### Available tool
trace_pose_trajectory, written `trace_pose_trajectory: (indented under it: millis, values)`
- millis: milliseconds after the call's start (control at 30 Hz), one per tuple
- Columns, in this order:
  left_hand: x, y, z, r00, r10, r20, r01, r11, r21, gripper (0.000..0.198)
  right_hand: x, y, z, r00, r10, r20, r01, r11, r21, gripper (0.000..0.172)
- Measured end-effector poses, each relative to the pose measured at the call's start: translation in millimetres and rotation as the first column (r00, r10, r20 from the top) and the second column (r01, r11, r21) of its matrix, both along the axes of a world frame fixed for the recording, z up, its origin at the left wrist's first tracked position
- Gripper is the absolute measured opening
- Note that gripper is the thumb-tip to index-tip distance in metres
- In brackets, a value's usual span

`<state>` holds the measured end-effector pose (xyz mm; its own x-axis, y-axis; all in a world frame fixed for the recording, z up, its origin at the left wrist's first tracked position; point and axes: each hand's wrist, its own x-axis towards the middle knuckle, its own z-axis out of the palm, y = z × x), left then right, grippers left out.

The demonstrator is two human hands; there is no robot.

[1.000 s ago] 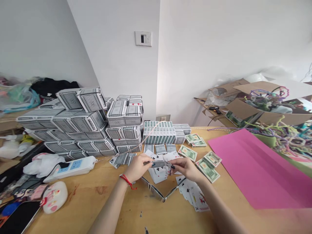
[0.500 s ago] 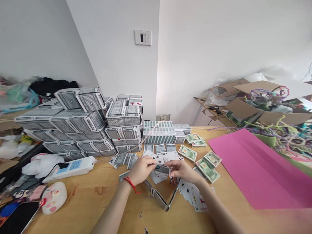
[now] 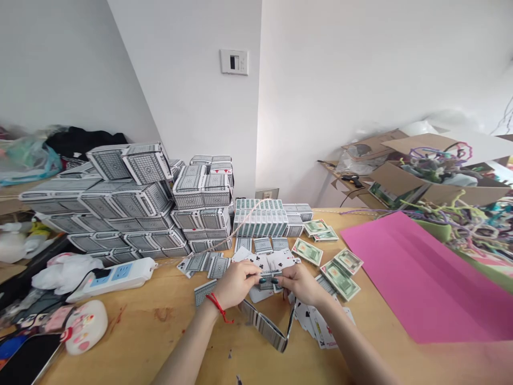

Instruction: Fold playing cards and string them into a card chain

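Between my two hands is a loop of folded playing cards point(image 3: 264, 327), its lower corner pointing towards me above the wooden table. My left hand point(image 3: 237, 279), with a red string at the wrist, is closed with thumb and fingertips on the loop's far side. My right hand point(image 3: 300, 283) pinches that same side close to the left thumb, dark nails showing. Loose face-up cards point(image 3: 280, 258) lie just beyond my fingers, partly hidden by them. More fanned cards point(image 3: 318, 323) rest beneath my right forearm. Several face-down cards point(image 3: 218, 267) are left of my left hand.
Stacked blocks built from cards point(image 3: 128, 198) rise at the back left. A row of card boxes point(image 3: 260, 218) stands behind the hands. Green card packs point(image 3: 339, 277) and a pink sheet point(image 3: 409, 278) lie to the right. A white power strip point(image 3: 132, 275) is at the left.
My right fingers have moved left to pinch close to my left thumb. The far side of the loop has turned flatter, and its near corner has shifted slightly right.
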<state>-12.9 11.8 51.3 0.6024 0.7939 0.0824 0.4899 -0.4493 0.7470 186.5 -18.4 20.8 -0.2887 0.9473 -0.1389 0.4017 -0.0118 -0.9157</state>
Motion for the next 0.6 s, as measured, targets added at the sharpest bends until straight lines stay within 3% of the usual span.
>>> trace_pose_trajectory:
  millis: [267, 433, 600]
  values:
    - [-2.6, 0.5, -0.5, 1.0, -0.002, -0.009, 0.002, 0.999, -0.04, 0.019, -3.6, -0.3, 1.6, 0.996, -0.026, 0.081, 0.017, 0.994, 0.107, 0.031]
    - [-4.4, 1.4, 3.0, 1.0, 0.004, -0.03, -0.006, 0.999, -0.05, 0.02, -4.5, -3.1, 4.2, 0.99, 0.092, 0.105, -0.097, 0.994, 0.053, 0.008]
    - [-4.8, 0.7, 5.6, 0.999, 0.024, -0.034, -0.025, 0.999, -0.029, 0.018, -10.0, -6.4, 8.1, 0.962, -0.026, 0.273, -0.021, 0.986, 0.168, 0.01]
